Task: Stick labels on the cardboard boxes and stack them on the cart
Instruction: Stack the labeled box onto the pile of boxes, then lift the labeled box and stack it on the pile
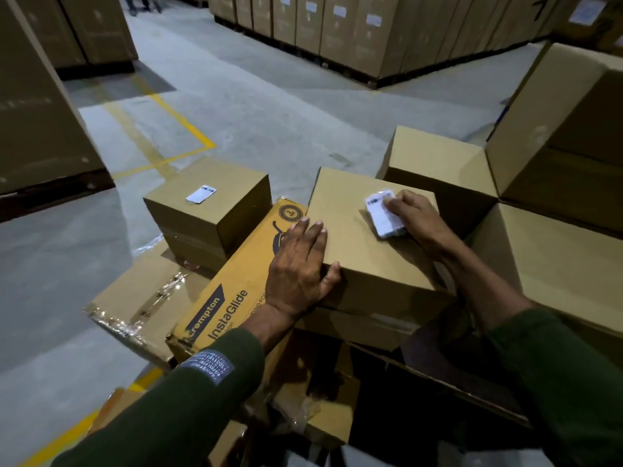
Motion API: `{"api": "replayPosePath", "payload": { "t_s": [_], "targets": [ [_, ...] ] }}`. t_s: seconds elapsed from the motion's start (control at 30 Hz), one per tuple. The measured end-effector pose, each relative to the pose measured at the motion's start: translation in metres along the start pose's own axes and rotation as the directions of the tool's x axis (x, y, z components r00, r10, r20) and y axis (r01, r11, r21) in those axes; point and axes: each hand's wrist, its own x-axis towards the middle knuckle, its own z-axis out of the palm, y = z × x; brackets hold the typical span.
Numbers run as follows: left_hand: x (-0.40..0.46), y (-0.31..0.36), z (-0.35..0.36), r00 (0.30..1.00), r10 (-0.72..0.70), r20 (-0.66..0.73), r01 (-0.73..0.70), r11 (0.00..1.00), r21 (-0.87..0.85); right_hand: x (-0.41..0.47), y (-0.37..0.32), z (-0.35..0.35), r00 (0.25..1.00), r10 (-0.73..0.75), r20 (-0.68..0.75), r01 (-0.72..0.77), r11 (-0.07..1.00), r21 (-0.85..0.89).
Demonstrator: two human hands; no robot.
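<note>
A plain cardboard box (357, 237) lies in the middle, on top of other cartons. My left hand (301, 264) rests flat on its left edge, fingers straight, thumb over the near corner. My right hand (416, 219) holds a stack of white labels (384, 214) against the top of that box near its far right corner. To the left stands a smaller box (215, 210) with a white label (201, 194) stuck on its top.
A yellow printed carton (236, 291) leans between the two boxes. Crumpled cartons and plastic wrap (145, 305) lie low at the left. More boxes (556, 156) stack at the right. Grey floor with yellow lines (188, 129) stretches ahead, walled by tall carton stacks (354, 32).
</note>
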Motion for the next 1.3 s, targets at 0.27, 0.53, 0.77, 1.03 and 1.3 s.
{"api": "replayPosePath", "payload": {
  "t_s": [0.27, 0.53, 0.77, 1.03, 1.3],
  "targets": [
    [-0.001, 0.0, -0.004, 1.0, 0.007, 0.026, -0.007, 1.0, -0.022, -0.041, -0.004, 0.008, 0.996, -0.032, 0.086, 0.031, 0.999, 0.005],
    [0.002, 0.0, -0.002, 1.0, 0.005, 0.002, -0.005, 1.0, -0.031, -0.02, 0.001, 0.0, 0.999, 0.009, -0.054, -0.009, 1.0, -0.008],
    [-0.001, 0.003, -0.005, 0.999, 0.0, 0.048, 0.0, 1.0, -0.008, -0.034, -0.01, 0.014, 0.993, -0.042, 0.108, 0.035, 0.997, 0.066],
    [0.006, 0.012, -0.029, 0.95, -0.07, 0.305, 0.023, 0.988, 0.155, -0.074, 0.005, -0.028, 0.993, 0.036, 0.111, -0.075, 0.928, 0.365],
    [-0.005, 0.035, -0.066, 0.889, -0.219, 0.401, 0.044, 0.915, 0.402, -0.081, -0.005, -0.02, 0.984, 0.062, 0.165, -0.133, 0.873, 0.469]
  ]
}}
